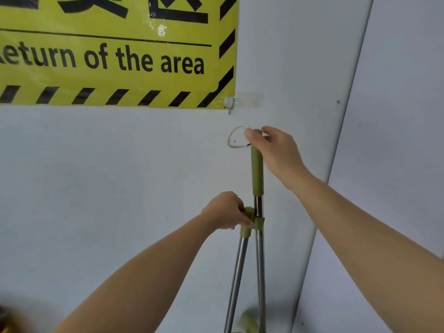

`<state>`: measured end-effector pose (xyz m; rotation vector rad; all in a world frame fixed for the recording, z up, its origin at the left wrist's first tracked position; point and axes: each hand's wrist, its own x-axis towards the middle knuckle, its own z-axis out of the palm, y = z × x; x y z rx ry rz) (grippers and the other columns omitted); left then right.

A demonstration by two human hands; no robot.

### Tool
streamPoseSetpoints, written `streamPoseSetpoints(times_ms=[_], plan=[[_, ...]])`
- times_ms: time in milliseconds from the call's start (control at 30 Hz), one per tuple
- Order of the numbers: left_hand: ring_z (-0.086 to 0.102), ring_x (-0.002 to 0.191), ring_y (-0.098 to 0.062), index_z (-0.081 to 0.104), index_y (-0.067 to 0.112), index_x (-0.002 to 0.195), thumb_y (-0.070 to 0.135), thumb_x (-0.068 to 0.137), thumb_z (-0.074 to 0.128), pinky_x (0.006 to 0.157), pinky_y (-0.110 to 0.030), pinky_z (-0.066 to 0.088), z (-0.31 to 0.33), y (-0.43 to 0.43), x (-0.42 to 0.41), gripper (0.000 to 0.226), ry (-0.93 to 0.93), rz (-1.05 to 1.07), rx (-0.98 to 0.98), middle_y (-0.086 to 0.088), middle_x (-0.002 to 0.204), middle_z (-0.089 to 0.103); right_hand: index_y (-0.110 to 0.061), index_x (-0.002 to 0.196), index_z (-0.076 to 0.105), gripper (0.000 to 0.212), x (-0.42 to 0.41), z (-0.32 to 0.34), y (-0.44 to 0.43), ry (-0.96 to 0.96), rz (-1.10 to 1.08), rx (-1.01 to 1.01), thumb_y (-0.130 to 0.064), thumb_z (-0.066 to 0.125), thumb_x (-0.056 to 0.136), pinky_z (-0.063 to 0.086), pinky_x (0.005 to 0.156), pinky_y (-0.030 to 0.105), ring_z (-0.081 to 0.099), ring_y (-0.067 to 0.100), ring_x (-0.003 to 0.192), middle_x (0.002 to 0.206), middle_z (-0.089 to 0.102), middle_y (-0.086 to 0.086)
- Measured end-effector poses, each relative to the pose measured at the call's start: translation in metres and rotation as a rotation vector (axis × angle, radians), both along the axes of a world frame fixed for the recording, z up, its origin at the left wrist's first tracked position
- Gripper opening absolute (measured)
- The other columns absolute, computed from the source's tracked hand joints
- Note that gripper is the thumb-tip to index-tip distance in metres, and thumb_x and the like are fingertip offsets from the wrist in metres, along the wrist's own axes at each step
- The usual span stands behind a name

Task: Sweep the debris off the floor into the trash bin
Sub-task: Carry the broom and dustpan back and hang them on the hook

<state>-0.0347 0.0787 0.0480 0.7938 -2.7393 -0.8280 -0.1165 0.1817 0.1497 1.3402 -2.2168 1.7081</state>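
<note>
You are holding a broom handle (257, 169) upright against the wall (120, 164): a steel pole with a long olive-green grip on top and a thin cord loop (231, 140) hanging off its tip. Your right hand (274, 150) is pinching the very top of that grip, thumb in front and fingers behind. Your left hand (225, 211) is gripping the green cap of a shorter steel pole, the dustpan handle (240, 255), which is leaning in and meeting the broom handle at a green clip (259, 223). Both poles are running down out of view, so the heads are not showing; a blurred green part is lying near the bottom edge.

The wall is pale grey and plain, meeting a second grey panel (396, 116) at a corner on the right. A yellow banner (115, 56) with black hazard stripes and the words "of the area" is hanging above. A small clear hook (229, 104) is sitting at its lower right corner, beside a strip of tape (249, 100), just above the loop.
</note>
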Motion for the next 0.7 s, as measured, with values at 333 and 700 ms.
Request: streamPoseSetpoints(times_ms=[333,700], plan=[[0.069,0.069,-0.015,0.072,0.013,0.085,0.039,0.067,0.082,0.073,-0.033,0.058,-0.002,-0.043,-0.031,0.033,-0.043,-0.026,-0.008,-0.006,0.080,0.074,-0.012,0.100,0.058,0.055,-0.048,0.035,-0.038,-0.423,-0.020,0.346,-0.062,0.038,0.092,0.042,0.063,0.027,0.063,0.020,0.065,0.079,0.067,0.010],[0.066,0.066,-0.013,0.071,0.015,0.082,0.038,0.068,0.082,0.074,-0.033,0.057,-0.004,-0.062,-0.038,0.029,-0.041,-0.003,0.001,-0.002,0.072,0.070,-0.017,0.091,0.064,0.015,-0.062,0.064,-0.086,-0.536,0.340,-0.219,-0.002,0.060,0.088,0.045,0.066,0.022,0.063,0.010,0.066,0.078,0.069,0.004]])
